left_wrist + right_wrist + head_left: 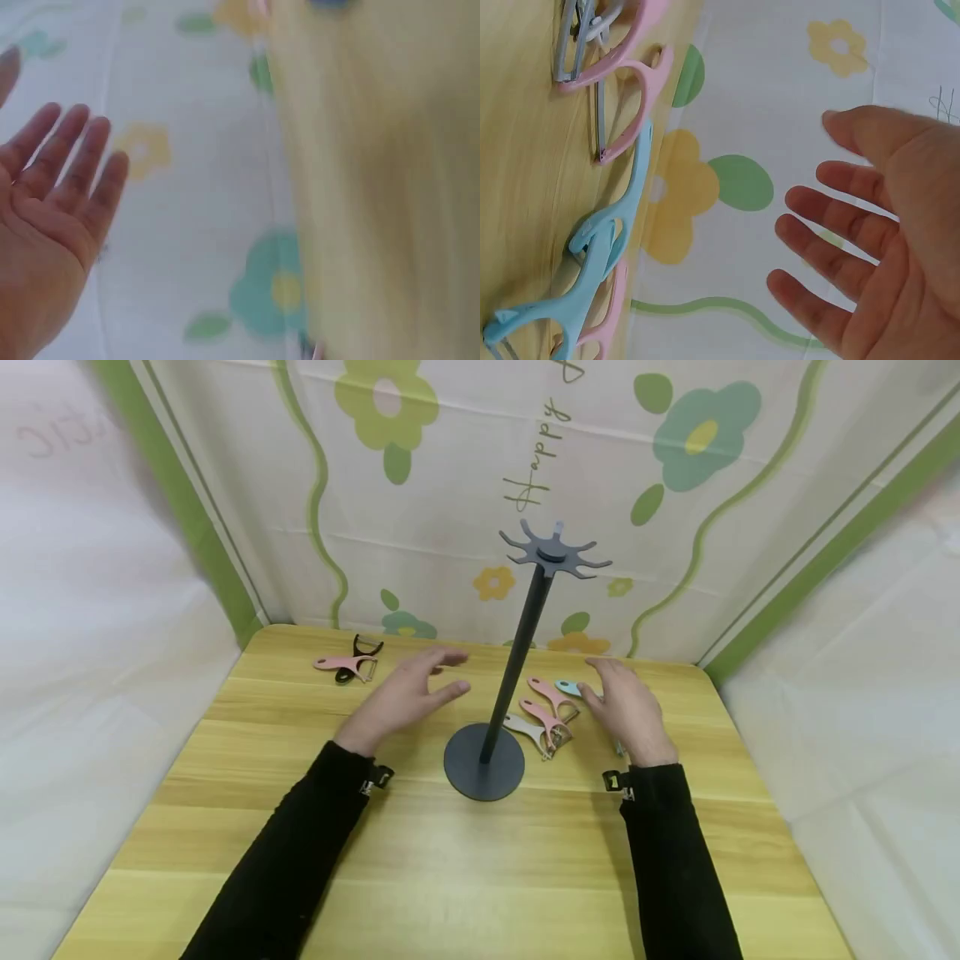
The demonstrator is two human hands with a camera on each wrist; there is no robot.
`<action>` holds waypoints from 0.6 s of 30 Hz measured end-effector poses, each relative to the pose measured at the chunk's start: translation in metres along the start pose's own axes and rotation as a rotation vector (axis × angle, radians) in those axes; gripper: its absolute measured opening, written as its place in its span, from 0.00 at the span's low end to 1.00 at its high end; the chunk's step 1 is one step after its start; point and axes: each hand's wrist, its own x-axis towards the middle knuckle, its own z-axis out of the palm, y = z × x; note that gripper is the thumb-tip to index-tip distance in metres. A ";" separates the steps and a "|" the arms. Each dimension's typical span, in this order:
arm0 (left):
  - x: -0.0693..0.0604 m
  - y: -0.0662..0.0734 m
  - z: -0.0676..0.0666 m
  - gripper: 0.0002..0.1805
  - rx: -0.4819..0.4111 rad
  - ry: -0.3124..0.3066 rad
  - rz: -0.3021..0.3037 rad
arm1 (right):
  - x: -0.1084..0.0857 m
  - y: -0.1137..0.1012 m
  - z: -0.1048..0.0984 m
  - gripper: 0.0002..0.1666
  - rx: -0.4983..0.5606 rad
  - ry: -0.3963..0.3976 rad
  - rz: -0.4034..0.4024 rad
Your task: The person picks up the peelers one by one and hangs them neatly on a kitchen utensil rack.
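Head view: on the surface (450,877), the dark stand (515,660) is seen with bare hooks (558,531), nothing is held by the loosely opened left hand (405,697) or right hand (628,714), and all visible peelers (546,720), lying either side, are seemingly left to do.

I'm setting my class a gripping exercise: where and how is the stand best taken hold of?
Probably round the middle of the post, with the left hand coming from the left: the post is slim and straight between the wide, flat base and the pronged top, while peelers lie close on the right.
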 end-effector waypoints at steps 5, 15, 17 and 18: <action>0.006 0.018 0.030 0.30 -0.235 -0.059 0.057 | -0.002 0.008 -0.004 0.36 0.046 -0.021 0.031; 0.004 0.029 0.060 0.13 -0.197 -0.114 0.090 | -0.001 0.033 -0.005 0.35 0.078 -0.053 0.077; 0.004 0.029 0.063 0.10 -0.168 -0.108 0.106 | -0.002 0.037 -0.003 0.35 0.079 -0.071 0.086; 0.003 0.029 0.064 0.10 -0.156 -0.104 0.113 | -0.002 0.039 -0.002 0.34 0.080 -0.082 0.093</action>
